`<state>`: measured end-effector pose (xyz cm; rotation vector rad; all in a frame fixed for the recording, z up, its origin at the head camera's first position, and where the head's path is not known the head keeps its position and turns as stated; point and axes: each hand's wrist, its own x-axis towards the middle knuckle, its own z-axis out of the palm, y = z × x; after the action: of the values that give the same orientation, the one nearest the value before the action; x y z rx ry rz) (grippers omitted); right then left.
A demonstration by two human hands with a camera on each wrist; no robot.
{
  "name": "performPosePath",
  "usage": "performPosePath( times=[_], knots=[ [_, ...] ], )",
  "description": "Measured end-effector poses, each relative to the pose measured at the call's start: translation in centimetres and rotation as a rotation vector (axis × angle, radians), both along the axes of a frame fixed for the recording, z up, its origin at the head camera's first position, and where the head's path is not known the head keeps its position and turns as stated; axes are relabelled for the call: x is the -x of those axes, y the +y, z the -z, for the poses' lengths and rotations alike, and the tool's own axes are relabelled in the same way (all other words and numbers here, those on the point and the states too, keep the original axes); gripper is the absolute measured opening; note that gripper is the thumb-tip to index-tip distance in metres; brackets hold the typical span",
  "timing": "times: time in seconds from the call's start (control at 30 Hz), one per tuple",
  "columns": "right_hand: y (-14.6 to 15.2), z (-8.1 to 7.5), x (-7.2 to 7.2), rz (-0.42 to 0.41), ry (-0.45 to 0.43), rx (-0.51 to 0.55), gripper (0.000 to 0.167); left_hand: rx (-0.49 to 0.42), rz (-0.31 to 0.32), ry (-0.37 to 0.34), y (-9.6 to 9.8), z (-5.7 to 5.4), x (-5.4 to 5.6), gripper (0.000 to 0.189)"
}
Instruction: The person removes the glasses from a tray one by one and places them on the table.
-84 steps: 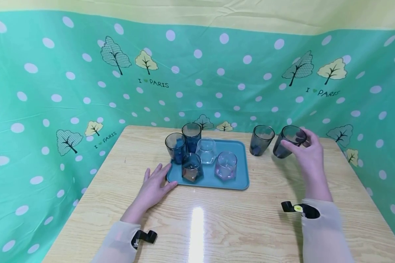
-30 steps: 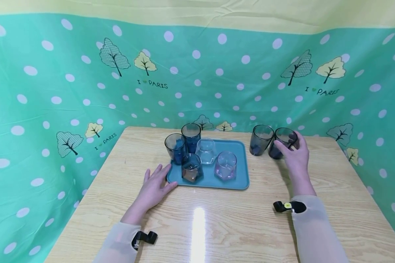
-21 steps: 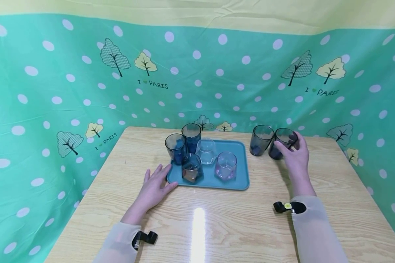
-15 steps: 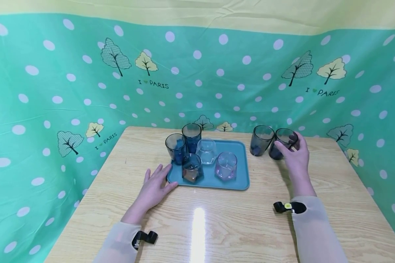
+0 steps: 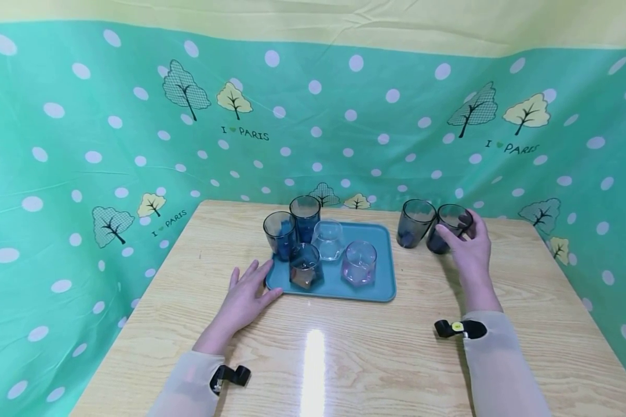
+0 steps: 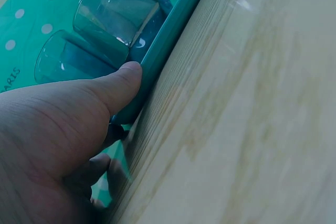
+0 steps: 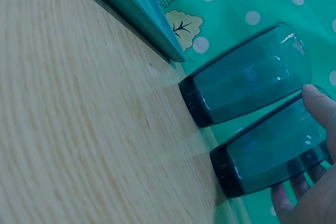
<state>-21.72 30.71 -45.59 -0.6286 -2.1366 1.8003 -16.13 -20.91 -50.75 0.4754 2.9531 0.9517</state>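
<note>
The grey tumbler (image 7: 262, 151) stands to the right of the tray (image 5: 384, 286), well apart from it. Nearest, at the tray's near left corner, the left hand (image 5: 247, 294) lies with straight, spread fingers, its thumb on the rim, grasping nothing. Farther off, right of the tray, the right hand (image 5: 472, 246) clasps the grey tumbler between thumb and fingers. The step looks best done with light, even pressure and the base flat before any finger loosens; a sideways nudge could knock glass on glass. The mouth points up, the long axis close to vertical, and the base appears to meet the table (image 5: 386, 359). The second tumbler (image 5: 414, 225), between the held one and the tray, is likewise mouth up; whether the rims touch, I cannot tell. Beyond the tray hangs a dotted curtain (image 5: 367, 156).
</note>
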Motion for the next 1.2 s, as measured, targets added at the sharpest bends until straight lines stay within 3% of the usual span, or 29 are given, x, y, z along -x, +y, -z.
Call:
performPosePath(
  times=[0.53,0.93,1.2],
  knots=[
    [0.7,-1.0,-0.7,-0.087,-0.015,-0.051,0.116,-0.001,0.001,-0.002,0.1,-0.1,0.0,0.082],
    [-0.6,-5.5,-2.1,-0.027,0.049,-0.244,0.112,0.005,-0.002,-0.002,0.1,-0.1,0.0,0.082],
    [-3.3,-8.6,-2.9,-0.068,0.192,-0.347,0.107,0.005,0.001,-0.003,0.0,0.0,0.0,0.082]
  ],
)
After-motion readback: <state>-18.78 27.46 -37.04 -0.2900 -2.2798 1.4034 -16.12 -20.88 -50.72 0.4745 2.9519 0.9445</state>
